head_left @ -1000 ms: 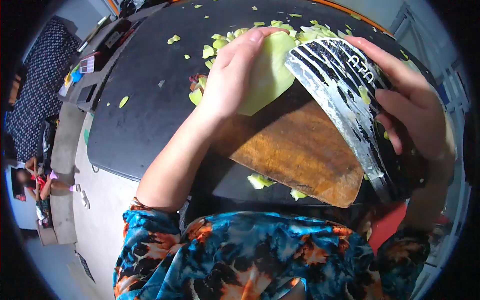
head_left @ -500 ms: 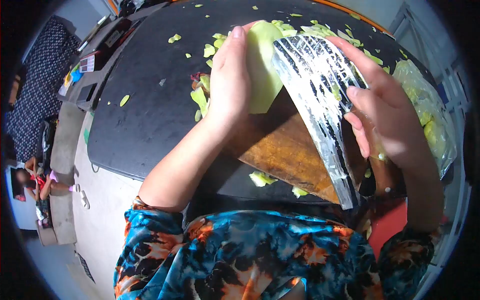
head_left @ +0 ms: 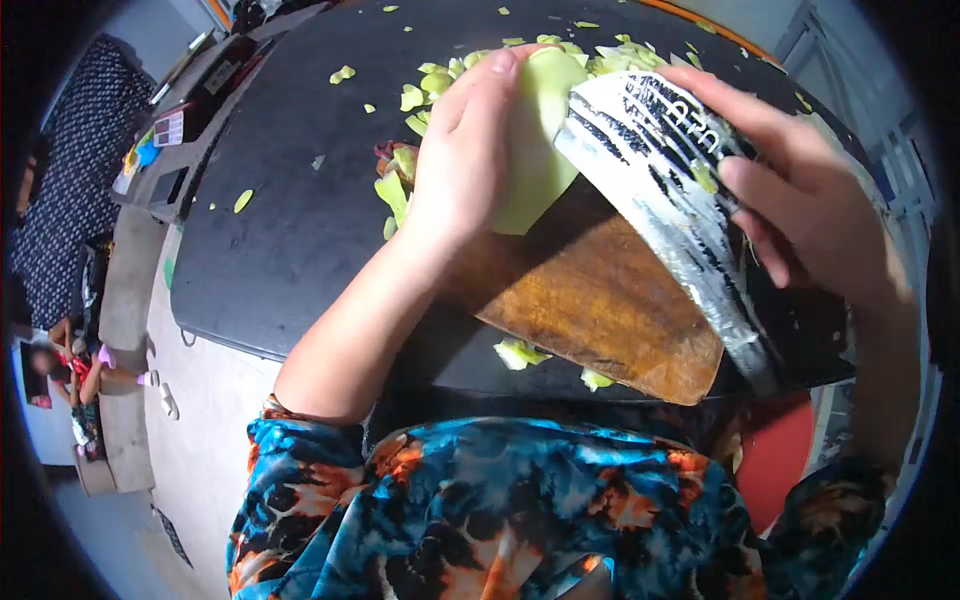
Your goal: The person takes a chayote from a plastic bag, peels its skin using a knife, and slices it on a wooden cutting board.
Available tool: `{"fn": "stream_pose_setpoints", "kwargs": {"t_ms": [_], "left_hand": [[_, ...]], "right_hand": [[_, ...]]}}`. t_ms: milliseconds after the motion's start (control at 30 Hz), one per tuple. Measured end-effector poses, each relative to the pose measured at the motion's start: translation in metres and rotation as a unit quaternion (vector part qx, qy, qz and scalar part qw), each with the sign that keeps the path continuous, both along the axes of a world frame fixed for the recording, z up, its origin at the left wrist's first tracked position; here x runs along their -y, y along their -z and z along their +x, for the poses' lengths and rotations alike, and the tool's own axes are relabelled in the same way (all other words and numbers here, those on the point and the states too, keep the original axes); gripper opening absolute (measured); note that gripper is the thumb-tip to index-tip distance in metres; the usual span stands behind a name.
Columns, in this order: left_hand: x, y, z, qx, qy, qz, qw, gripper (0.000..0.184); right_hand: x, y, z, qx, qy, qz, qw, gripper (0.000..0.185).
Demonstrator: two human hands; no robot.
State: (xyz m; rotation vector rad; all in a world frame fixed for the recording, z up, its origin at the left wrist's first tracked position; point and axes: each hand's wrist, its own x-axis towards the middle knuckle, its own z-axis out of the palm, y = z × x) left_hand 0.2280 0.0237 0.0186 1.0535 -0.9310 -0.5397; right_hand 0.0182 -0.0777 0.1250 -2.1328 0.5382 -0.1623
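Note:
My left hand point(head_left: 465, 150) is closed around a peeled, pale green piece of fruit or vegetable point(head_left: 545, 130), holding it up over a wooden cutting board point(head_left: 600, 290). A broad-bladed knife point(head_left: 650, 180), smeared with white residue and marked with lettering, is gripped in my right hand point(head_left: 810, 180). Its left edge lies close against the green piece; whether it touches cannot be made out. The thumb presses on the blade's face and the fingers curl behind. A green scrap sticks to the blade. The knife's handle is not visible.
Green peelings point(head_left: 430, 85) are strewn over the dark table point(head_left: 290, 200), mostly at its far side. More scraps point(head_left: 520, 353) lie at the near edge. A red round object point(head_left: 775, 460) is below the table at right. Another person point(head_left: 75, 365) sits at far left.
My right hand and the knife have shifted right, and the blade has turned so lettering shows. The board's near right corner is uncovered. The plastic bag at right is now mostly hidden.

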Motion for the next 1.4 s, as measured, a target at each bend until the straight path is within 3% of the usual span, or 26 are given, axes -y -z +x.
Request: {"fn": "stream_pose_setpoints", "kwargs": {"t_ms": [167, 333, 433, 633, 867, 967, 1100, 1233, 1400], "left_hand": [[0.002, 0.003, -0.003, -0.080, -0.047, -0.007, 0.996, 0.042], [0.003, -0.003, -0.006, -0.168, -0.082, -0.047, 0.981, 0.044], [0.003, 0.001, -0.006, -0.161, -0.122, -0.071, 0.977, 0.044], [-0.001, -0.003, -0.014, -0.266, -0.067, -0.141, 0.951, 0.044], [0.001, -0.001, -0.020, -0.301, -0.068, -0.135, 0.942, 0.044], [0.005, 0.005, -0.008, -0.252, -0.053, -0.108, 0.960, 0.044], [0.010, 0.006, 0.013, -0.127, -0.061, -0.086, 0.986, 0.043], [0.005, -0.003, 0.020, 0.036, 0.034, -0.060, 0.997, 0.044], [-0.006, -0.005, 0.027, 0.134, 0.122, 0.014, 0.983, 0.050]], "right_hand": [[-0.012, 0.018, 0.010, 0.028, 0.017, 0.149, 0.988, 0.058], [-0.028, 0.032, 0.020, 0.072, 0.038, 0.221, 0.972, 0.058], [-0.038, 0.040, 0.025, 0.098, 0.040, 0.235, 0.966, 0.057], [-0.050, 0.053, 0.033, 0.143, 0.045, 0.241, 0.959, 0.057], [-0.068, 0.075, 0.036, 0.216, 0.072, 0.275, 0.934, 0.057], [-0.067, 0.078, 0.038, 0.237, 0.062, 0.280, 0.928, 0.057], [-0.042, 0.055, 0.032, 0.134, 0.027, 0.231, 0.963, 0.056], [-0.017, 0.026, 0.010, 0.076, 0.000, 0.183, 0.980, 0.059], [-0.001, 0.001, -0.024, 0.126, 0.075, 0.091, 0.985, 0.059]]}}
